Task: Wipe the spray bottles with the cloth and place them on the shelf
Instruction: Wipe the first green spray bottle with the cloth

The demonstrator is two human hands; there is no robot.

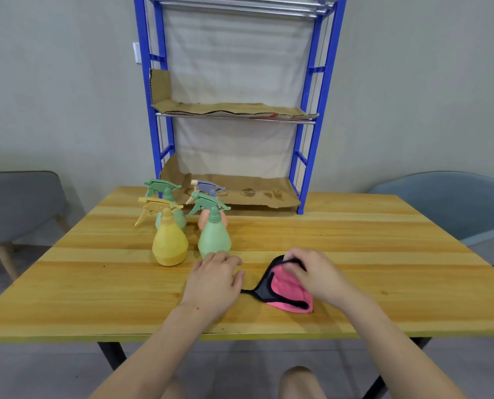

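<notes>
Clock face laid flat on the worktop (355, 254), 12 o'clock pointing away from the person.

Bottles: four spray bottles stand upright in a tight cluster at about 10 o'clock.
- The yellow spray bottle (169, 243) is front left.
- The front green spray bottle (214, 240) is just beside it at its 3 o'clock.
- The rear green spray bottle (167, 194) stands behind the yellow one and is partly hidden by it.
- The peach spray bottle (203, 221) has a grey-violet trigger head. It stands behind the front green one and is mostly hidden.

Cloth: the pink cloth (286, 286) has a black border. It lies bunched on the worktop at about 5 o'clock, with a thin black strand trailing toward 9 o'clock.

Right hand (317, 272): it is over the cloth, and its fingers pinch the far black edge, which is lifted slightly.

Left hand (214, 280): it rests palm down on the worktop at 6 o'clock. The fingers are loosely bent and hold nothing. The fingertips are at the base of the front green spray bottle; I cannot tell whether they touch it.

Shelf: the blue shelf rack (316, 70) stands at 12 o'clock on the far edge of the worktop. Its lowest tier carries a stained cardboard liner (254, 194), and the middle tier carries a second cardboard sheet (225, 109). No bottle is on either tier.

Surroundings: a grey chair (18, 203) is off the worktop at 9 o'clock, and a blue-grey chair (447, 203) is at 3 o'clock.
</notes>
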